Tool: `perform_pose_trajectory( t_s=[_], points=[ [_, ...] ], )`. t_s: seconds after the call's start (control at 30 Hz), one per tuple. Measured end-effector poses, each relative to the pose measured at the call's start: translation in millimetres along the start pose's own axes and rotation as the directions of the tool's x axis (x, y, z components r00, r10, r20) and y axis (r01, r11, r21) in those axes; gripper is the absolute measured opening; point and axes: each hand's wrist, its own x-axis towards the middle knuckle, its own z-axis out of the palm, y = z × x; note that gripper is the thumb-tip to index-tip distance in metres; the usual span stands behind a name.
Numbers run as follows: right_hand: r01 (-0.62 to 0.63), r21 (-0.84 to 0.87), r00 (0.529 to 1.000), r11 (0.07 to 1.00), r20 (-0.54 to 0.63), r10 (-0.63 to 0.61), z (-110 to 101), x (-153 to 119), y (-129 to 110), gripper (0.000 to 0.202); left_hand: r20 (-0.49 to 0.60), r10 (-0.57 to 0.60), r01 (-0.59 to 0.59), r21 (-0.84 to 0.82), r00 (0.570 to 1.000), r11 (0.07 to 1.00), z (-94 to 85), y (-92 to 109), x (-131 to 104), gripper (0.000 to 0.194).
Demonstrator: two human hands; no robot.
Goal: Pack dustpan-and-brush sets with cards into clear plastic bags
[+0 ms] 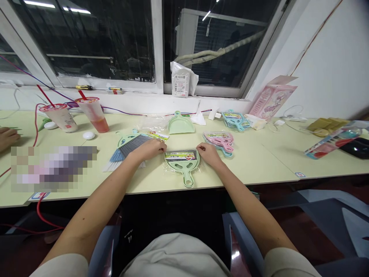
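A green dustpan-and-brush set [184,167] in clear wrap lies at the table's front edge, its handle toward me. My left hand [152,149] is closed at its upper left corner, and my right hand [208,153] is closed at its upper right corner. Both seem to pinch the clear wrap. Left of my left hand lie brushes [127,146] with grey and blue bristles. Behind my hands stands a bare green dustpan [181,124]. A wrapped pink set [219,139] over a blue one lies beside my right hand.
Two drink cups [93,115] with red straws stand at the back left, near a white round object [88,135]. Wrapped blue sets [235,120] and a pink box [271,100] are at the back right. Another person's hand [8,137] rests at the far left.
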Motion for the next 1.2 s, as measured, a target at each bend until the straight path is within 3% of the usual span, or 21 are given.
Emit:
perform_pose_trajectory(
  t_s=[0.4, 0.73, 0.97, 1.13, 1.2],
  points=[
    [-0.084, -0.019, 0.996, 0.996, 0.019, 0.084, 3, 0, -7, 0.017, 0.002, -0.003, 0.003, 0.061, 1.000, 0.998, 3.6, 4, 3, 0.025],
    [-0.079, -0.019, 0.996, 0.997, 0.033, 0.080, 7, 3, -3, 0.025, 0.002, -0.022, 0.021, 0.122, 1.000, 0.992, 7.7, 3, 5, 0.024],
    [-0.054, -0.030, 0.998, 0.998, 0.023, 0.055, 10, 4, -2, 0.020, 0.009, -0.041, 0.039, 0.134, 0.999, 0.990, 5.9, 6, 5, 0.023],
    [-0.070, -0.144, 0.994, 0.987, -0.093, 0.057, 2, -2, -24, 0.022, 0.039, -0.075, 0.066, 0.180, 0.996, 0.981, 2.3, 9, 1, 0.023],
    [0.020, -0.212, 0.989, 0.977, -0.141, -0.050, -6, -17, -44, 0.021, 0.043, -0.101, 0.092, 0.178, 0.994, 0.980, 0.8, 9, -1, 0.022]
  ],
)
